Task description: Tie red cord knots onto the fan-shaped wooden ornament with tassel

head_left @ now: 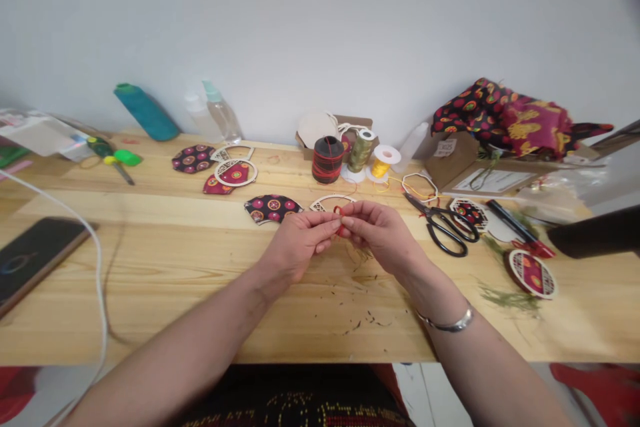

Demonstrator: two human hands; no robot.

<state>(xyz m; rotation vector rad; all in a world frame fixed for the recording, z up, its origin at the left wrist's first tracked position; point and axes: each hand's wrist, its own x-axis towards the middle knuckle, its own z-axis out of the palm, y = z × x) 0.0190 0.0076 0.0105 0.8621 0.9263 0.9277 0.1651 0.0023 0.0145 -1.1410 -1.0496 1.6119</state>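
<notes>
Both my hands meet above the middle of the wooden table, fingertips pinched together. Between them is a small loop of red cord (pixel 339 211), partly hidden by the fingers. My left hand (pixel 300 240) is closed on it from the left, and my right hand (pixel 381 232) grips it from the right. Just behind the hands lie a fan-shaped patterned fabric piece (pixel 273 207) and a pale cut-out frame (pixel 330 201). Black-handled scissors (pixel 445 227) rest to the right of my right hand.
Thread spools stand at the back: dark red-and-black (pixel 327 160), green (pixel 361 152) and yellow (pixel 383 161). A cardboard box (pixel 465 163) with patterned cloth (pixel 510 117) is at right. On the left are a phone (pixel 43 260), a white cable (pixel 103 280) and a teal thread cone (pixel 146 112).
</notes>
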